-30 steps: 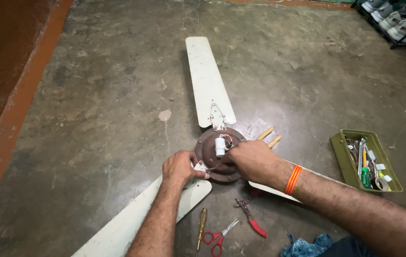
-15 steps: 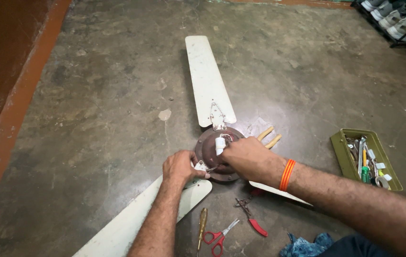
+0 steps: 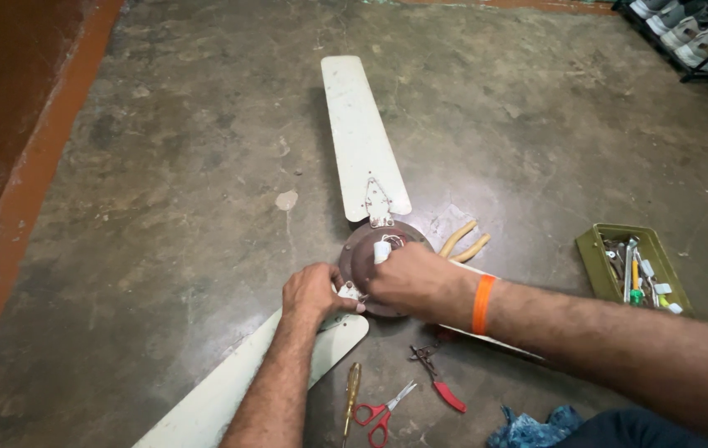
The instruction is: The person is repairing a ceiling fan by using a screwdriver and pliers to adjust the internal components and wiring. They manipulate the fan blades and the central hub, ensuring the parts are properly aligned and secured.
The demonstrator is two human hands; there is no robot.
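Note:
A ceiling fan lies on the concrete floor, its brown round motor hub (image 3: 366, 249) in the middle with cream blades attached. One blade (image 3: 360, 133) points away from me, another (image 3: 238, 390) runs toward the lower left. My left hand (image 3: 314, 292) grips the hub's near-left edge where that blade joins. My right hand (image 3: 410, 280), with an orange band on the wrist, rests over the hub's near side, next to a small white part (image 3: 381, 250) at the centre. What its fingers hold is hidden.
A yellow-handled screwdriver (image 3: 352, 392), red-handled scissors (image 3: 377, 412) and red-handled pliers (image 3: 438, 382) lie near me. A green tray (image 3: 603, 265) of small tools sits at the right. Two tan tubes (image 3: 466, 242) lie by the hub. Blue cloth (image 3: 528, 430), shoe rack (image 3: 686, 33).
My right hand has slid slightly left across the hub toward my left hand. The fan and tools have not moved.

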